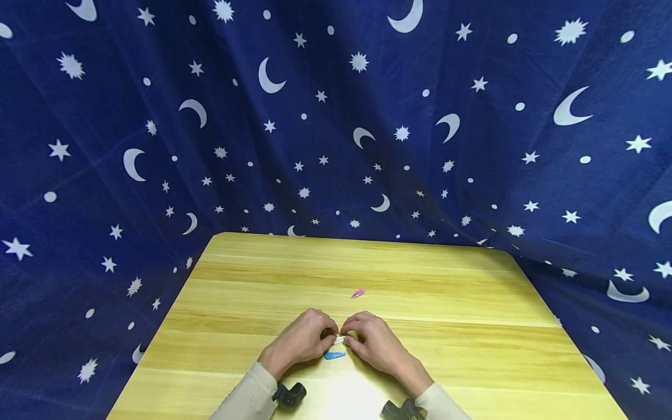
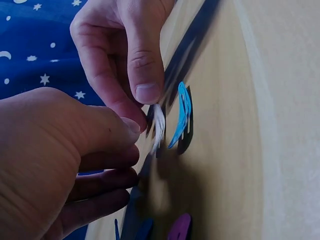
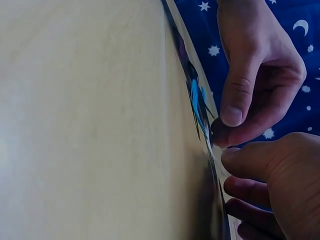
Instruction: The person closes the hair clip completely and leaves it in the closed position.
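A white hair clip [image 1: 339,339] lies between the fingertips of both hands, low over the table. The right hand [image 1: 370,343] has its thumb and fingertips at one end of it, pinching it. From the other side the left hand [image 1: 307,337] reaches in, thumb and fingers curled close to the clip; I cannot tell whether they grip it. In the left wrist view the white snap clip [image 2: 159,125] slants down from the right thumb. Just nearer the person is a blue hair clip [image 1: 335,354], flat on the table.
A pink hair clip [image 1: 357,293] lies farther back on the wooden table [image 1: 446,291]. Beside the left hand are a purple clip [image 2: 180,227] and a dark blue clip [image 2: 144,230], partly cut off by the frame. A blue curtain [image 1: 315,134] with moons and stars hangs behind the table.
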A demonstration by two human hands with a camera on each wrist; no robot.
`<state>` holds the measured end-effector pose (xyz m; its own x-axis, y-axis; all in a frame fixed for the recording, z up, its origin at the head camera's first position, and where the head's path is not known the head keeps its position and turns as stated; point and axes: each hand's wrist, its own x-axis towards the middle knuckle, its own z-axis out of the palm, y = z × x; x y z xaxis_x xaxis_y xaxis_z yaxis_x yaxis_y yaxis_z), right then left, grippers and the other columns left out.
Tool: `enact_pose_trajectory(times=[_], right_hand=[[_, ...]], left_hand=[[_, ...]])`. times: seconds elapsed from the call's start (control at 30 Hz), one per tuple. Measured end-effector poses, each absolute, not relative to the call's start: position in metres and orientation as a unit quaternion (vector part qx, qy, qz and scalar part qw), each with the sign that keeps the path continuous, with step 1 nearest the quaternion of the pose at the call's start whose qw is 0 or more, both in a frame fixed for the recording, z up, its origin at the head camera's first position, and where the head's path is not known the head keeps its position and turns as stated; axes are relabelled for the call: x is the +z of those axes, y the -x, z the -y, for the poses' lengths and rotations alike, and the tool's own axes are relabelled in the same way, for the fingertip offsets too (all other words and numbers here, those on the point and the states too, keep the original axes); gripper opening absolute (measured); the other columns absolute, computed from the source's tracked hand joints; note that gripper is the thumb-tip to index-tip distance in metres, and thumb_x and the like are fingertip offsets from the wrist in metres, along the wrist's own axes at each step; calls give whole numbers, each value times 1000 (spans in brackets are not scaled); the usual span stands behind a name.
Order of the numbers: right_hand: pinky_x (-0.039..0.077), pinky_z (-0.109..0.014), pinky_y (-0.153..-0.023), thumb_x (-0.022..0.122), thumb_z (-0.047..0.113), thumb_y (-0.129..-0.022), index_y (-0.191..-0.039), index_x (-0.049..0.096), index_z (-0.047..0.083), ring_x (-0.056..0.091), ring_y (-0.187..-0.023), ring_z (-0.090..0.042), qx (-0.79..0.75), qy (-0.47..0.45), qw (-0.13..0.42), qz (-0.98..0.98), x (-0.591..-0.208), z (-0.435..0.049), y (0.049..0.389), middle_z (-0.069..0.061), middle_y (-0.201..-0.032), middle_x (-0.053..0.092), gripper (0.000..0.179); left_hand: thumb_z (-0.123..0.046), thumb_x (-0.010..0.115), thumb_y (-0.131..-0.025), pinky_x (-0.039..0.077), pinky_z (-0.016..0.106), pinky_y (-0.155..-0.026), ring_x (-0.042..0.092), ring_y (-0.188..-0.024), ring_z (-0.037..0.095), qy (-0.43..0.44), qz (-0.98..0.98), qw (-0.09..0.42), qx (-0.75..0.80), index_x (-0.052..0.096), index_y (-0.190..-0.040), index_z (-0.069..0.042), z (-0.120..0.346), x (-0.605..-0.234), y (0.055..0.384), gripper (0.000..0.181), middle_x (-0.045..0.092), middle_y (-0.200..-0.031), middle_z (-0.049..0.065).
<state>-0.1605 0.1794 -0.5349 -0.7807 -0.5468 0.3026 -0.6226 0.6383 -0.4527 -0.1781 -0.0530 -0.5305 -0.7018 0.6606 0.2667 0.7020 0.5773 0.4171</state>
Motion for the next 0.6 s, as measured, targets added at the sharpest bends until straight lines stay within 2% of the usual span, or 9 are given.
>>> enact_pose_trajectory(times=[0.13,0.3,0.4,0.6], right_hand=[[62,-44,-99,84,12,-96,-109,83,13,74,-113,-18,289,-323,72,898,-533,-183,162,-1,-115,81,14],[63,-42,-99,85,9,-95,-116,82,11,76,-111,-17,305,-315,70,896,-528,-190,166,-2,-117,81,22],[63,-42,-100,84,9,-95,-119,82,10,76,-113,-18,301,-311,70,899,-525,-194,168,-3,-119,82,24],[63,-44,-101,84,10,-96,-122,82,8,77,-116,-21,294,-303,82,903,-520,-202,173,-4,-121,82,25]], left_hand=[[-9,79,-97,50,14,-68,63,-74,0,379,887,55,-260,85,-100,-12,53,-529,178,7,78,-88,-8],[-13,84,-95,63,30,-90,75,-96,11,364,889,84,-264,84,-109,-9,53,-526,178,14,83,-104,1],[-16,83,-97,63,38,-99,78,-107,18,350,893,86,-270,84,-113,-9,52,-524,179,17,84,-111,3],[-21,81,-100,62,40,-106,78,-117,24,334,895,86,-283,82,-122,-7,50,-517,182,26,82,-121,6]])
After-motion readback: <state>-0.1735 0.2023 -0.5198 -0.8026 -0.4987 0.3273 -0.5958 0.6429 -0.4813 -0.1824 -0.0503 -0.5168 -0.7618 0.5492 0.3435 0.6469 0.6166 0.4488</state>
